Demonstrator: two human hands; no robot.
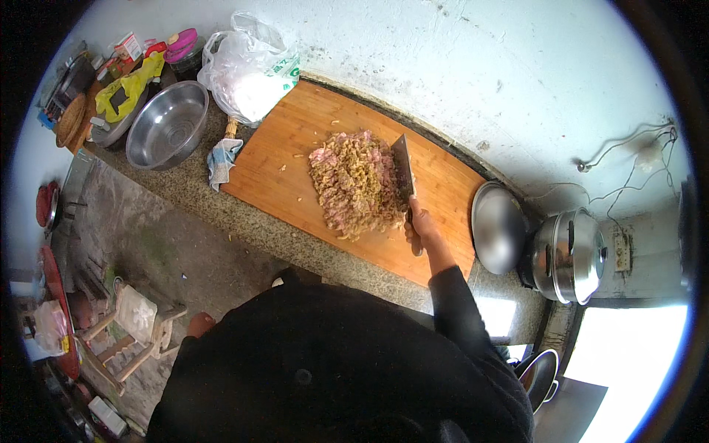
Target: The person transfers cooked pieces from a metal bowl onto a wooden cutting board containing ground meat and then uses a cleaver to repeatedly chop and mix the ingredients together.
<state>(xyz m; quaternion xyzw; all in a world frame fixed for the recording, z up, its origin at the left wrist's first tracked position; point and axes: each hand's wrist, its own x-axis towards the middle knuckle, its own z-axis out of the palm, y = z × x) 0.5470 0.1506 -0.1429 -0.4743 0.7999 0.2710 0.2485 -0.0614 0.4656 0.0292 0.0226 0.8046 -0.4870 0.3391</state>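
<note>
My right hand (422, 224) is closed around the handle of a cleaver (406, 166). Its blade stands at the right edge of a heap of chopped meat mixture (357, 183), pink with greenish-brown bits. The heap lies on a large wooden cutting board (277, 194), with a few small scraps scattered to its left. My left hand (201, 324) shows only in part beside my black clothing, away from the board and over the floor; its fingers cannot be made out.
Left of the board are a folded cloth (222, 160), a white plastic bag (249, 77), a metal basin (169, 126) and a yellow bag (130, 91). To the right stand a metal plate (498, 227) and a lidded steel pot (570, 256). A wooden chair (135, 315) is on the floor.
</note>
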